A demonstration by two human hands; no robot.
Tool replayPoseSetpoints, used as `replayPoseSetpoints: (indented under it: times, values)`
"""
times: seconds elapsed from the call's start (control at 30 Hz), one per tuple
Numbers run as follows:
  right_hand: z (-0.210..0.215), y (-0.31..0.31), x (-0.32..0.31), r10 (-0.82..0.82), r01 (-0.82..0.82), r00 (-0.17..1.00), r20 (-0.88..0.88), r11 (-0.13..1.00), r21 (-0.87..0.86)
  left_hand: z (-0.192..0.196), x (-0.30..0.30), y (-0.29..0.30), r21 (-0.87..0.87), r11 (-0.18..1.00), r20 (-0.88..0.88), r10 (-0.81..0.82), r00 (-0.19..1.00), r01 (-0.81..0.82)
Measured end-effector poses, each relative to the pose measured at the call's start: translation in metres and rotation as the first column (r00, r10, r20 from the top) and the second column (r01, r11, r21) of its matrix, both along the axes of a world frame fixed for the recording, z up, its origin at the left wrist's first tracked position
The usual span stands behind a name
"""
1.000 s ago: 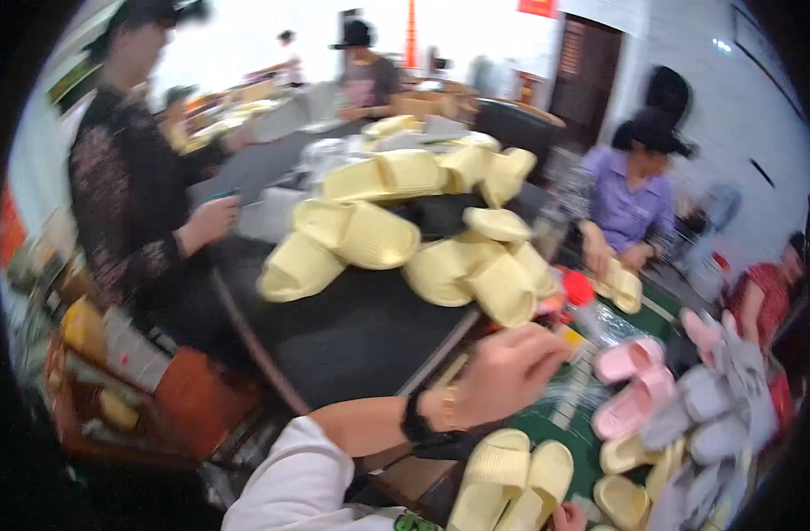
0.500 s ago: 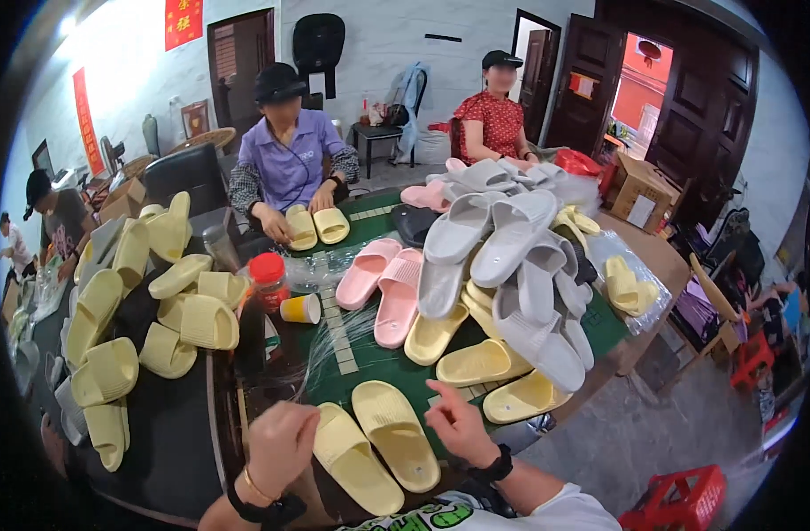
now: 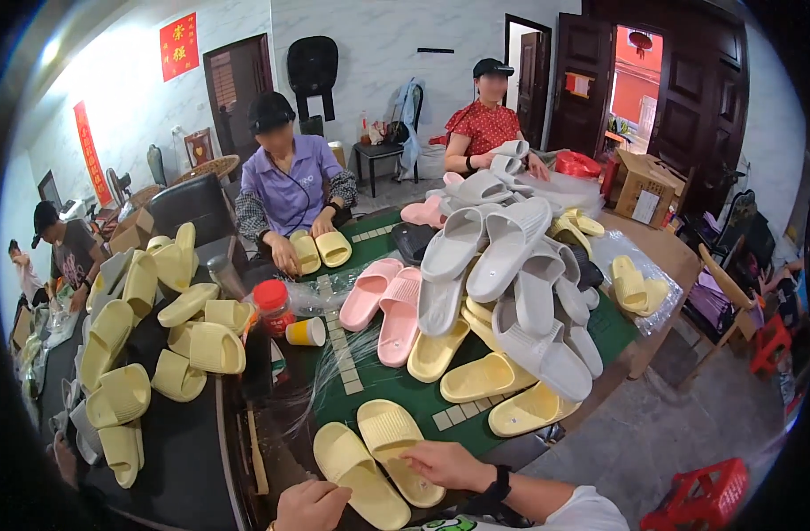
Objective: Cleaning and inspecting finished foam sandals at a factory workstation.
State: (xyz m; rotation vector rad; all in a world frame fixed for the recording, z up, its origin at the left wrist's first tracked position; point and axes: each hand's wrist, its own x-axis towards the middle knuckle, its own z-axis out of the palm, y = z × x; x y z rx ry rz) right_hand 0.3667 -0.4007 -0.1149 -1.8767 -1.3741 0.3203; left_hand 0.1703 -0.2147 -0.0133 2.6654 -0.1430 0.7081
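Left hand (image 3: 312,508) bending beside yellow slippers (image 3: 360,474) on the counter (image 3: 615,329), right hand (image 3: 450,466) arching over one.
Toes are pointing away, long axes slanting left; I cannot tell whether either grip is grasping.

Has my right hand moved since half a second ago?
Yes. Judged against the nearest row of pale tiles, your right hand has moved left and closer to your body.
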Motion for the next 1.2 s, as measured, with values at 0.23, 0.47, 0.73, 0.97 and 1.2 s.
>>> replayPoseSetpoints:
  times: [0.23, 0.47, 0.73, 0.97, 1.2]
  values:
    - [0.013, -0.035, -0.001, -0.065, 0.08, 0.975, 0.213, 0.995, -0.062, -0.022, -0.019, -0.006, 0.024, 0.998, -0.042, -0.06, 0.997, 0.061]
    - [0.008, -0.048, -0.022, 0.138, -0.102, 0.982, 0.13, 0.962, -0.254, -0.057, -0.034, -0.014, -0.018, 0.986, -0.317, -0.163, 0.934, 0.165]
    - [-0.006, -0.064, -0.05, 0.257, -0.239, 0.966, 0.028, 0.929, -0.284, -0.09, -0.033, -0.02, 0.054, 0.957, -0.386, -0.243, 0.89, 0.284]
    - [-0.007, -0.05, -0.051, 0.3, -0.278, 0.954, 0.0, 0.884, -0.376, -0.098, -0.034, -0.016, 0.135, 0.963, -0.207, -0.201, 0.958, 0.231]
    - [0.026, -0.034, -0.054, 0.46, -0.43, 0.887, -0.028, 0.804, -0.41, -0.084, -0.029, -0.009, 0.089, 0.964, -0.31, -0.211, 0.927, 0.25]
